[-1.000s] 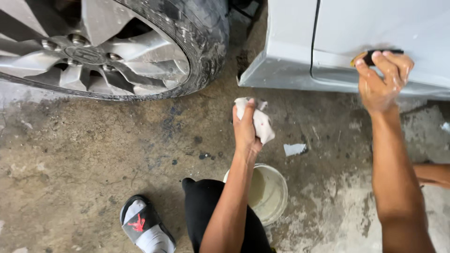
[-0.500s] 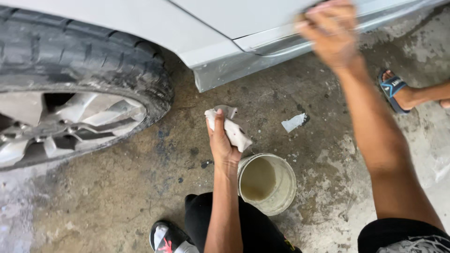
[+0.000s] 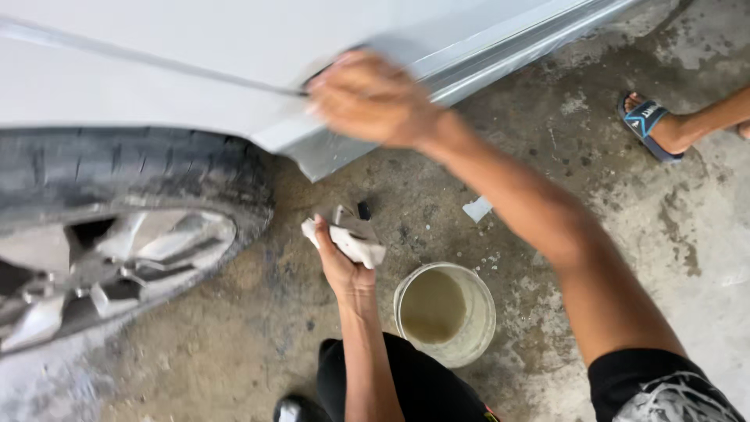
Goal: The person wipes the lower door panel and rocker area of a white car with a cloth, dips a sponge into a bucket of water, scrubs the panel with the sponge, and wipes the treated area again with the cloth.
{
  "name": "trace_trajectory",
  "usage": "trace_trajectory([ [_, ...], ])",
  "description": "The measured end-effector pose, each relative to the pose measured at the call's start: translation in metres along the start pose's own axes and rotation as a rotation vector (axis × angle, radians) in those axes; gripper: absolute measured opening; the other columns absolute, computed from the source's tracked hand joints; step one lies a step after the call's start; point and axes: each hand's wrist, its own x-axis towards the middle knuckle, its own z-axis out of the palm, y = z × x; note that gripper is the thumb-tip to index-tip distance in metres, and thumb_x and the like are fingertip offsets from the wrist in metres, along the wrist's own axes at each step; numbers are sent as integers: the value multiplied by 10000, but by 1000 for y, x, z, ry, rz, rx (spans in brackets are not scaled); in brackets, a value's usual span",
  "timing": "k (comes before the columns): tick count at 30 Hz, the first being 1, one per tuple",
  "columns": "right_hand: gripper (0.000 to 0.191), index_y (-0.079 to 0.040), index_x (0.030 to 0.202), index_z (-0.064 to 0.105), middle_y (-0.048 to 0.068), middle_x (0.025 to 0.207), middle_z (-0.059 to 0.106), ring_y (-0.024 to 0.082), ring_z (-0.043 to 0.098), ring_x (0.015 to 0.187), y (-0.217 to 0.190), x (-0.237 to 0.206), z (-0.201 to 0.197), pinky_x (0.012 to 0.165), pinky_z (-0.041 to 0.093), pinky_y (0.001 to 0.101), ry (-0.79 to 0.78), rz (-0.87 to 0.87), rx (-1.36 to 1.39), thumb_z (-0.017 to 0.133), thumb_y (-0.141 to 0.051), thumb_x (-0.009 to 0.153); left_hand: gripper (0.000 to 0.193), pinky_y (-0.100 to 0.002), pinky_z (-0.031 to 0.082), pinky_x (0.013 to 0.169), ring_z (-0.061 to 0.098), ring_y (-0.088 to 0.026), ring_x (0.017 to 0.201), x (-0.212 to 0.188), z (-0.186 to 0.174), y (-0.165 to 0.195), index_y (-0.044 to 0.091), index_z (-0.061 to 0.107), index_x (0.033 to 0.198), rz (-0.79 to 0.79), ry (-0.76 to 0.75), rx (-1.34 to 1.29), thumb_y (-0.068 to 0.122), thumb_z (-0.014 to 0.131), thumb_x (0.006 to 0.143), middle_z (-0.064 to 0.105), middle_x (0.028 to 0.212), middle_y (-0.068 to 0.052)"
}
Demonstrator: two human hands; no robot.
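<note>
Two hands are seen at work beside a white car body (image 3: 156, 70), the largest thing in view, which fills the upper left. Below it a dark tyre (image 3: 133, 176) with a silver wheel (image 3: 117, 270) is seen at the left, and stained concrete floor (image 3: 594, 195) takes up the rest. A pale bucket (image 3: 445, 314) of murky water is set on the floor just beside the left forearm. The right hand (image 3: 371, 100) is pressed against the lower edge of the panel, near the seam above the sill; it is blurred, so how far its fingers are closed cannot be told, though something dark appears to be held under them. The left hand (image 3: 340, 262) is raised from the floor, its fingers closed round a crumpled white cloth (image 3: 351, 241). A small pale scrap (image 3: 477, 209) is seen on the floor, well apart from the bucket. Another person's foot in a blue sandal (image 3: 645, 123) is seen at the upper right.

For the rubbing to be done well, even pressure should be kept flat along the panel edge, and the cloth is best kept close for wiping.
</note>
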Motion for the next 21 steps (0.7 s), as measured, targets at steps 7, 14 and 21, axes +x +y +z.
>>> trace_trajectory([
  [7, 351, -114, 1332, 710, 11, 1411, 601, 183, 541, 1329, -24, -22, 20, 1237, 437, 345, -72, 120, -32, 821, -218, 1016, 269, -319, 577, 707, 690, -163, 821, -4, 7, -30, 120, 635, 1122, -141, 22, 132, 357, 665, 998, 723, 967, -25],
  [14, 310, -185, 1189, 748, 3, 1347, 632, 185, 581, 1251, 7, -57, -28, 1090, 547, 383, 126, 294, -290, 911, -208, 927, 284, -350, 611, 633, 696, -179, 750, -7, 0, 14, 104, 626, 1100, 8, 152, 326, 360, 652, 980, 700, 902, -46],
  [21, 377, -79, 1181, 584, 78, 1129, 697, 171, 714, 937, -70, -58, -12, 780, 651, 282, 1006, 1200, 511, 831, -170, 913, 251, -362, 584, 561, 663, -190, 731, -6, 24, 28, 100, 488, 1154, 441, -25, 718, 205, 633, 978, 627, 955, -71],
])
